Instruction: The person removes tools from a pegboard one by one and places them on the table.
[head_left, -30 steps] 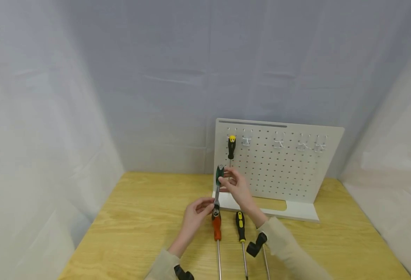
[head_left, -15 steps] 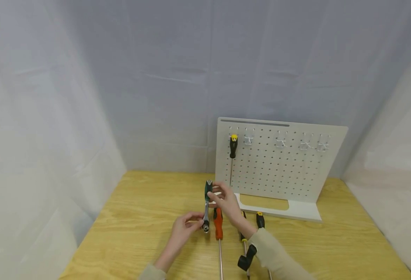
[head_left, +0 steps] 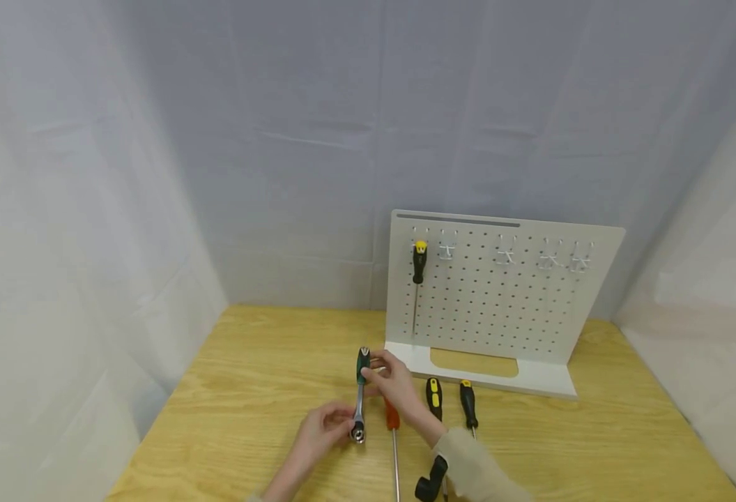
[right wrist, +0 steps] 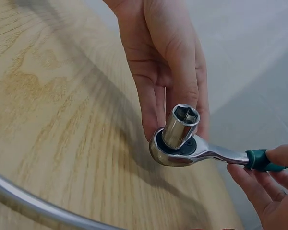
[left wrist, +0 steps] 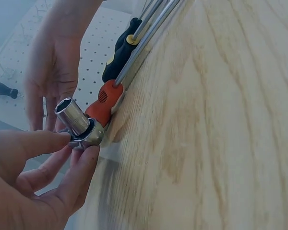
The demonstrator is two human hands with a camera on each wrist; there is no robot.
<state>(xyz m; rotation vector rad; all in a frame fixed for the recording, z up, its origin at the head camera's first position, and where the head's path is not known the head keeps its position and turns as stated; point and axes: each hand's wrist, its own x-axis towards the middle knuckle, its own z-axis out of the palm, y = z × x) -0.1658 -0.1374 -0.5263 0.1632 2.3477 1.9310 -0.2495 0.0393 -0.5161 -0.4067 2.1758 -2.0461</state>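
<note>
Between both hands is a ratchet wrench (head_left: 359, 401) with a green handle and a chrome head bearing a socket (right wrist: 181, 125). My left hand (head_left: 321, 434) pinches the head end between thumb and fingers, as the left wrist view also shows. The handle is pinched by my right hand (head_left: 396, 385), near the neck in the right wrist view. The wrench is held above the table, socket facing toward me. Just right of it lies a red-handled screwdriver (head_left: 393, 416), its handle partly hidden behind my right hand.
Two black-and-yellow screwdrivers (head_left: 433, 394) lie farther right on the wooden table (head_left: 267, 362). A white pegboard (head_left: 487, 300) stands behind, with several hooks (head_left: 506, 251) and one hanging screwdriver (head_left: 419, 263). White sheeting (head_left: 299, 174) surrounds the table.
Both hands have carried the ratchet wrench left and toward me, away from the pegboard and from over the red screwdriver. Its grip looks the same throughout.
</note>
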